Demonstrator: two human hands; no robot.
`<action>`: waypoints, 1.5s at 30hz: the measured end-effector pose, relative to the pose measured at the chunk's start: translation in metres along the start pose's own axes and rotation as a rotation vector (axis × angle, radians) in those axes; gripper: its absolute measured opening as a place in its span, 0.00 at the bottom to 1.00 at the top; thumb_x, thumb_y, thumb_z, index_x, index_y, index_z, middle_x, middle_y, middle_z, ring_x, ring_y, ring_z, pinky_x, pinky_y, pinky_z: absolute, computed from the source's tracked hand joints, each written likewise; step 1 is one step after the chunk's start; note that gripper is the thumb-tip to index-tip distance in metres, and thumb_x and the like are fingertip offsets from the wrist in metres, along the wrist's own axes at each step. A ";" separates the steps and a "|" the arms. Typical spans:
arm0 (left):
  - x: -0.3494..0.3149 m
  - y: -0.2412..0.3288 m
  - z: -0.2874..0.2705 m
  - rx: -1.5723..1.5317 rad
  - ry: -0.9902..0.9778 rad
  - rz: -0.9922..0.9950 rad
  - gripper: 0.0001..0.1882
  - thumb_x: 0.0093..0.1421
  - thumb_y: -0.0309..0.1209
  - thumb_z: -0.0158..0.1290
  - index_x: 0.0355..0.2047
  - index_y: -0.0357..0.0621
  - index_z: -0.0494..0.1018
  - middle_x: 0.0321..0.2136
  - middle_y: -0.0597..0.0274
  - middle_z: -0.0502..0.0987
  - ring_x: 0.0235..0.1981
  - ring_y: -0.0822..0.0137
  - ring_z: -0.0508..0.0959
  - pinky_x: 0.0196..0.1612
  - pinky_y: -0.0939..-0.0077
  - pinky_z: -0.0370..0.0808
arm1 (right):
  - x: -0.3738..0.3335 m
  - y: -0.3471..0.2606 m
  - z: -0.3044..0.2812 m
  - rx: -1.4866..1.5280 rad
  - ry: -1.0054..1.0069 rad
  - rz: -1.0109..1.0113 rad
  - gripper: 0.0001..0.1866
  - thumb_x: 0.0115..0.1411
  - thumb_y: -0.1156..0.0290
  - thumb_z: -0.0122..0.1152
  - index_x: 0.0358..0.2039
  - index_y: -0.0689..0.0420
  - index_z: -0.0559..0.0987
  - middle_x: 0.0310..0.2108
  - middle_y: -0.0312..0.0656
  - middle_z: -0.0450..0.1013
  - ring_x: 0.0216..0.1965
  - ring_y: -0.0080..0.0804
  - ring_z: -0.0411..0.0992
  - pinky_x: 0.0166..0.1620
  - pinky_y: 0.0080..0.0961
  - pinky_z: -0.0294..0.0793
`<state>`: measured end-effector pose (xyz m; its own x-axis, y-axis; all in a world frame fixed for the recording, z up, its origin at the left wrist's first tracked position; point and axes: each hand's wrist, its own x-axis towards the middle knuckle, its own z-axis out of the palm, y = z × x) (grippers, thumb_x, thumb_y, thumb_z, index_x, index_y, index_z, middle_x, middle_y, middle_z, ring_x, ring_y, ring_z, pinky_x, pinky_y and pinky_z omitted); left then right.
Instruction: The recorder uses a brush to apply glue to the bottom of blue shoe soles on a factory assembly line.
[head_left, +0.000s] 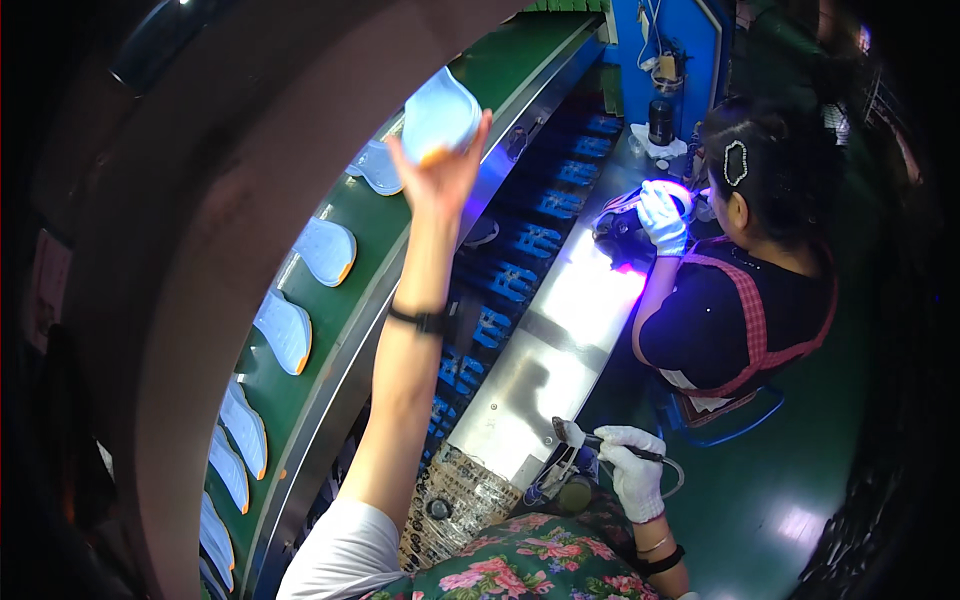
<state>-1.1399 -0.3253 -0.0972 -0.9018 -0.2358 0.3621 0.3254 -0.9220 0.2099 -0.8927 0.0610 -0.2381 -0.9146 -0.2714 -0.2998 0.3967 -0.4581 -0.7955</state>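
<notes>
My bare left hand (pixel 440 185) reaches far out over the green conveyor belt, its fingers wrapped round the end of a light blue shoe sole (pixel 440 112) with an orange patch. Close beneath it lies another blue sole (pixel 378 168) on the belt. Low on the right, my right hand (pixel 636 475), in a white knitted glove, grips a brush (pixel 568 432) by its dark handle. Its bristles point left over the metal table's edge, and a thin clear hose curves around near the hand.
More blue soles (pixel 284 328) line the belt (pixel 375 225). A grey metal table (pixel 560 350) runs beside a rack with blue holders (pixel 515 280). On the right a seated co-worker (pixel 745 300) with gloved hands holds a shoe part under bright violet light. A blue machine frame (pixel 665 50) stands behind.
</notes>
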 end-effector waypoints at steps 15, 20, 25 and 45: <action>0.063 0.088 0.004 2.527 0.256 -0.143 0.49 0.52 0.67 0.59 0.69 0.54 0.66 0.68 0.35 0.60 0.71 0.36 0.55 0.69 0.44 0.58 | 0.038 0.029 -0.012 -0.029 -0.046 0.078 0.09 0.53 0.85 0.64 0.36 0.66 0.86 0.36 0.45 0.83 0.37 0.29 0.80 0.44 0.22 0.80; 0.051 0.111 -0.005 2.709 0.366 -0.486 0.57 0.45 0.75 0.57 0.72 0.66 0.59 0.71 0.33 0.52 0.74 0.32 0.46 0.71 0.39 0.52 | 0.034 0.040 -0.011 -0.013 -0.141 0.127 0.09 0.54 0.85 0.65 0.36 0.66 0.86 0.37 0.46 0.83 0.39 0.29 0.81 0.46 0.23 0.80; 0.059 0.078 -0.010 2.743 0.303 -0.664 0.50 0.48 0.67 0.59 0.71 0.71 0.61 0.70 0.46 0.61 0.74 0.32 0.44 0.73 0.45 0.50 | 0.030 0.041 -0.019 0.001 -0.110 0.106 0.09 0.54 0.85 0.66 0.36 0.66 0.86 0.37 0.46 0.83 0.38 0.29 0.81 0.45 0.22 0.80; 0.079 -0.025 -0.003 3.051 -0.054 0.051 0.24 0.60 0.55 0.54 0.55 0.68 0.79 0.58 0.43 0.73 0.59 0.44 0.70 0.61 0.43 0.65 | 0.016 0.070 -0.007 -0.020 -0.206 0.100 0.07 0.58 0.84 0.64 0.37 0.65 0.85 0.40 0.49 0.83 0.42 0.33 0.82 0.49 0.26 0.81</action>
<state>-1.2199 -0.3217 -0.0763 -0.9017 -0.1936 0.3866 -0.2654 0.9537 -0.1413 -0.8798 0.0307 -0.3023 -0.8346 -0.4827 -0.2655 0.4810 -0.4038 -0.7782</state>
